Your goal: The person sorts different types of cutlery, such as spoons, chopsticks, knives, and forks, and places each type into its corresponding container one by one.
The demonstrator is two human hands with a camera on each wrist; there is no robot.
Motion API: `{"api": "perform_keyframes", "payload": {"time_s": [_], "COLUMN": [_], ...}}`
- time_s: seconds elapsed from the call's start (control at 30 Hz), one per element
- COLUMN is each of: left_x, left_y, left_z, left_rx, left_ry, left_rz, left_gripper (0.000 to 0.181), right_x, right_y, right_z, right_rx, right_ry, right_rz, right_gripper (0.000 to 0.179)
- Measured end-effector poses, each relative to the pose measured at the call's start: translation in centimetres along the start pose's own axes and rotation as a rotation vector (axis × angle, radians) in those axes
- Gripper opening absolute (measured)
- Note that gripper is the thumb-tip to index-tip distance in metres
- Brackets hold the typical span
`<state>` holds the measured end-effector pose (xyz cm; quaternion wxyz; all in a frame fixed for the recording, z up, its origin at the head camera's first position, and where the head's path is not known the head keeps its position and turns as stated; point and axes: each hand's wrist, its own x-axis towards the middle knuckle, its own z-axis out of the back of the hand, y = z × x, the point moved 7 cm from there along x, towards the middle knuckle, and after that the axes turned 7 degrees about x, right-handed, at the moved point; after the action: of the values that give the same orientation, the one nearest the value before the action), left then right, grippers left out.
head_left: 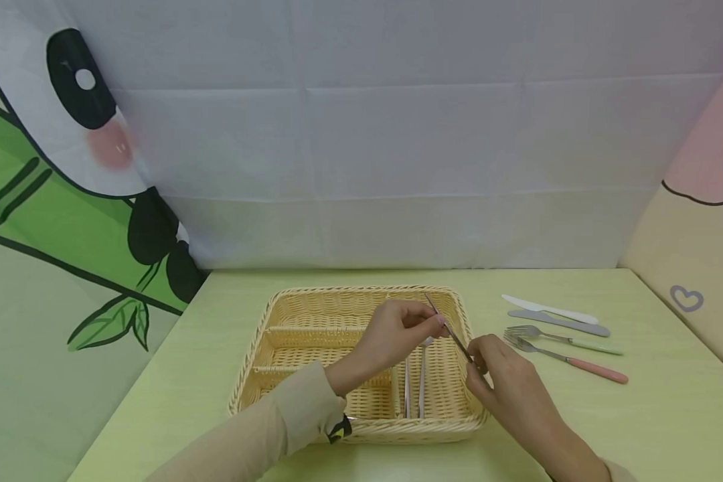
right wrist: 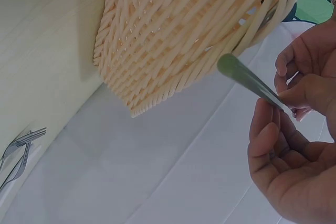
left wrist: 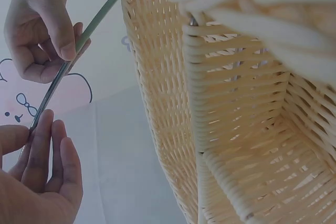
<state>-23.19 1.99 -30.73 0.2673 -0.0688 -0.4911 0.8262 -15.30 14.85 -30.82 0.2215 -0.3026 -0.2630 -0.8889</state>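
Your left hand [head_left: 394,336], above the basket [head_left: 422,432], and right hand [head_left: 509,376] are pinching a slanting tool [head_left: 456,339], its kind looking unclear.

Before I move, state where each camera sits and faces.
Head: head-worn, facing forward and down at the basket; left hand, right hand and sleeves show.
Left wrist: wrist-worn, facing that hand and the basket; both hands show.
Right wrist: wrist-worn, facing that hand, the basket and forks; both hands show.
Shared: both wrist views show the green-handled utensil.
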Motion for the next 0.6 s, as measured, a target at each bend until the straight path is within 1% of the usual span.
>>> {"api": "perform_keyframes", "payload": {"time_s": [0.07, 0.13, 0.2, 0.3, 0.47, 0.53, 0.6], "left_x": [-0.1, -0.4, -0.7, -0.9, -0.3, -0.4, -0.7], "left_y": [-0.3, -0.9, -1.7, -2.3, -0.8, -1.0, -1.6], "left_z": [0.2, 0.4, 0.7, 1.1, 1.6, 2.0, 2.6], "left_rx": [-0.010, -0.022, -0.033, -0.054, -0.096, -0.111, -0.122], "left_ry": [-0.004, -0.009, -0.014, -0.024, -0.060, -0.072, -0.079], "left_rz": [0.017, 0.030, 0.035, 0.048, 0.041, 0.030, 0.025], "left_gripper": [0.020, 0.020, 0.020, 0.021, 0.021, 0.021, 0.021], "right_x": [0.0, 0.1, 0.1, 0.1, -0.1, -0.2, -0.3], "right_y": [-0.1, -0.1, -0.2, -0.2, -0.3, -0.5, -0.7], "right_z": [0.0, 0.0, 0.0, 0.1, 0.2, 0.3, 0.4], "right_rx": [0.016, 0.030, 0.042, 0.065, 0.067, 0.052, 0.043], "right_ry": [0.003, 0.003, -0.001, -0.006, -0.011, -0.013, -0.012], "right_rz": [-0.013, -0.020, -0.020, -0.011, -0.015, -0.023, -0.031], "right_gripper": [0.023, 0.023, 0.023, 0.022, 0.020, 0.020, 0.019]}}
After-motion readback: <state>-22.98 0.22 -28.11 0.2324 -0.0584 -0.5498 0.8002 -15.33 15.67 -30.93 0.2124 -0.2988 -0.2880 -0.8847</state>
